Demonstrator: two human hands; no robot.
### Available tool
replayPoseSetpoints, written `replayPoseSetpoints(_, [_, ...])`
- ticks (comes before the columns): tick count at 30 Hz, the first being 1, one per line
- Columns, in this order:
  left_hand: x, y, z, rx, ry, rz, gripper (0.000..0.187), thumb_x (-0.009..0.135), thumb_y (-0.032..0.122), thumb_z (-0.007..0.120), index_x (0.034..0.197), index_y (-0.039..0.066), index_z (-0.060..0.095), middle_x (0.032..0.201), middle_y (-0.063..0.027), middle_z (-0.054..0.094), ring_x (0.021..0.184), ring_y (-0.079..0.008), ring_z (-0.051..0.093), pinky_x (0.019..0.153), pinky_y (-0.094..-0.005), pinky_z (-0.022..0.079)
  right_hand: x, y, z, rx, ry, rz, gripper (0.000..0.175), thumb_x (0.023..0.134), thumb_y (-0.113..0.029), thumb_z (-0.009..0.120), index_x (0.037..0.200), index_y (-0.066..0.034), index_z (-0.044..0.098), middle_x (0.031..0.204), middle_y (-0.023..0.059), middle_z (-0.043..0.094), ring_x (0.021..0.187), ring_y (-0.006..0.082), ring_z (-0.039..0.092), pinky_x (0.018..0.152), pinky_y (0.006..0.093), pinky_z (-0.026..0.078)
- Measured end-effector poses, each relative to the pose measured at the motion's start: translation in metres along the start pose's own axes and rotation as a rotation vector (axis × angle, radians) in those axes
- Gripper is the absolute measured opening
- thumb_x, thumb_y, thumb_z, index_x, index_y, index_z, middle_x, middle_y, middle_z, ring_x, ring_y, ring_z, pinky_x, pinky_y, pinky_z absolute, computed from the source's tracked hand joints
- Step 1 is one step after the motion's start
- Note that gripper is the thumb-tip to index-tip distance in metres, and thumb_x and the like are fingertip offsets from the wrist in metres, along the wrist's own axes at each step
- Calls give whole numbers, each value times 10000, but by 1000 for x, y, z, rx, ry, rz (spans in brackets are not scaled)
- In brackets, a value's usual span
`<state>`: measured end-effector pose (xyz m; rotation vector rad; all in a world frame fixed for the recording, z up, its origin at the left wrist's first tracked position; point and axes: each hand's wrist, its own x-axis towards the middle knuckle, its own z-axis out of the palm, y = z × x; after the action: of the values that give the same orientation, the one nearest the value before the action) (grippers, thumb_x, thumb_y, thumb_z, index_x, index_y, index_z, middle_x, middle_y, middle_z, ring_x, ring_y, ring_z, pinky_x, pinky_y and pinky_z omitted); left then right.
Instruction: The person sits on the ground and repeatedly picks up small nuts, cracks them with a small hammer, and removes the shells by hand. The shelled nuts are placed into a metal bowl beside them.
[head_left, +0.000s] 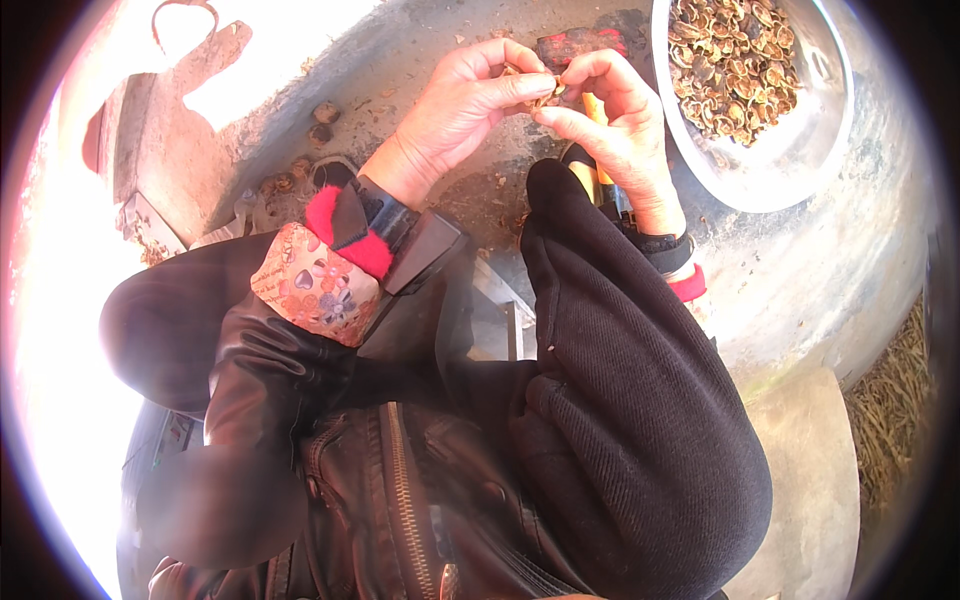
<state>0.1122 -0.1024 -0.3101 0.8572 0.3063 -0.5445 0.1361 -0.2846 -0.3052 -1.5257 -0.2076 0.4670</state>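
Note:
My left hand (480, 94) and my right hand (619, 112) meet near the top middle, above the floor. Between their fingertips they hold a brown walnut piece (553, 94), partly covered by the fingers. Just behind the hands lies a dark block with red patches (581, 46). A tool with a yellow-orange handle (595, 111) shows partly behind my right hand. To the right stands a metal basin (821, 161) holding many brown walnut shell pieces (731, 75).
Several whole walnuts (325, 113) lie on the grey concrete floor (420, 45) left of my left wrist, near a clear plastic bag (244, 214). Small shell crumbs are scattered about. My bent knees flank the work spot. Dry straw (892, 405) lies at the far right.

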Motion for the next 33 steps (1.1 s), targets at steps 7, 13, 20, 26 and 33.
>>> replayPoseSetpoints(7, [3, -4, -3, -1, 30, 83, 81, 919, 115, 596, 977, 59, 597, 987, -35, 636, 945, -119, 597, 848, -292, 488, -1, 4, -1, 23, 40, 33, 313, 692, -21, 788, 932, -57, 591, 873, -28, 581, 812, 63, 553, 734, 221, 469])
replayPoseSetpoints(13, [5, -8, -5, -147, 60, 72, 206, 946, 121, 538, 1115, 16, 593, 1043, -86, 644, 983, -155, 618, 883, -312, 505, -2, 3, -2, 81, 26, 38, 322, 724, 4, 760, 992, -45, 588, 879, -6, 595, 795, 54, 567, 715, 210, 479])
replayPoseSetpoints(20, [4, -6, -16, -274, -31, 7, 277, 966, 128, 487, 1185, -24, 562, 1094, -155, 636, 969, -187, 623, 863, -292, 518, -5, -5, -7, 188, 52, 22, 317, 736, 35, 738, 1006, -30, 584, 924, 25, 630, 810, 77, 601, 738, 221, 492])
replayPoseSetpoints(26, [4, -3, -15, -329, -51, 1, 255, 960, 125, 504, 1155, -26, 567, 1092, -180, 631, 934, -202, 630, 838, -285, 532, -1, -54, -56, -860, 475, -312, 368, 720, -86, 782, 1055, -81, 628, 961, 32, 617, 741, 127, 575, 714, 273, 491])
replayPoseSetpoints(33, [3, -8, 2, -256, 25, -1, 193, 947, 111, 530, 1085, -12, 586, 1050, -146, 635, 967, -225, 633, 853, -301, 534, 1, -31, -10, -483, 73, -127, 330, 710, -149, 783, 1003, -65, 656, 874, 42, 624, 753, 141, 593, 690, 279, 490])
